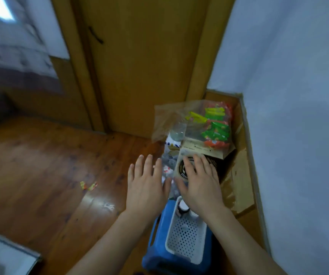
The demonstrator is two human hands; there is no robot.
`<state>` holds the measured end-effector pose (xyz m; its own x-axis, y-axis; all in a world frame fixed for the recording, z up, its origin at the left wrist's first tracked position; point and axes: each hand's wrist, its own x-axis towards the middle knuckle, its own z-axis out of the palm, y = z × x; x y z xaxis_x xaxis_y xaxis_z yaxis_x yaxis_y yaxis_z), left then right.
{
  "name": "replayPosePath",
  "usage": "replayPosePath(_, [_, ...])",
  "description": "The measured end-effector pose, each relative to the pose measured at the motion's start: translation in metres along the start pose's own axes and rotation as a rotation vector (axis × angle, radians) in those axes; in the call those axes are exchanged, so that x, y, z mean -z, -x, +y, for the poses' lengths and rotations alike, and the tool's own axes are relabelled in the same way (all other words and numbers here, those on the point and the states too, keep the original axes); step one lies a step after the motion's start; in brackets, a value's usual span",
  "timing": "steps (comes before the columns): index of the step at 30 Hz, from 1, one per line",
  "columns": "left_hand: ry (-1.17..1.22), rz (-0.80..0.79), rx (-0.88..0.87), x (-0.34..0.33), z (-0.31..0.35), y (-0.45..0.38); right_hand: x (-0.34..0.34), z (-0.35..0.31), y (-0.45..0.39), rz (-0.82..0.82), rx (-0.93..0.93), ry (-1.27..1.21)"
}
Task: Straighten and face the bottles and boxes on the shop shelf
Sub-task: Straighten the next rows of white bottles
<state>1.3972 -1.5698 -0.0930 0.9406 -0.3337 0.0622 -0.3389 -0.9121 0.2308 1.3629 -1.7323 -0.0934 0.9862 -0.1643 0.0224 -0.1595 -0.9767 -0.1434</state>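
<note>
The right hand lies flat with its fingers straight and spread on the face of a tan box that bears a round dark emblem; nothing is curled round the box, so this reads as a press or a steadying touch and not a grasp. The left hand is likewise released, fingers straight and fanned, hovering just beside the box over a jumble of clear plastic bottles; whether it touches them cannot be told through the blur. Beyond the box a clear bag slumps over green and red snack packets, all crowded into the corner where the wall meets the wooden door. Below the hands a white perforated basket sits on a blue container, with a small dark-capped bottle at its far end. No proper shelf is distinguishable. Judging by the tilted box, heaped bottles and sagging bag, the straightening has barely begun: nothing stands in a row or faces front, and a stray wrapper lies on the floor.
</note>
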Motion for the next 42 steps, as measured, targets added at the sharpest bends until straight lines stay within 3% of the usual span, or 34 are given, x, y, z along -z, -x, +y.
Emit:
replayPosePath(8, [-0.044,0.105,0.261,0.116,-0.069,0.125,0.089,-0.124,0.056,-0.078,0.337,-0.024])
replayPosePath(21, [-0.137,0.23,0.814,0.238,-0.223,0.418,0.107,-0.41,0.237,-0.012,0.97,-0.072])
replayPosePath(31, [-0.223,0.4,1.308,0.285,-0.289,0.648,0.107,-0.59,0.416,-0.141,1.477,-0.115])
replayPosePath(42, [-0.307,0.53,1.845,0.3,-0.312,0.833,0.082,-0.745,0.586,-0.165,2.024,-0.16])
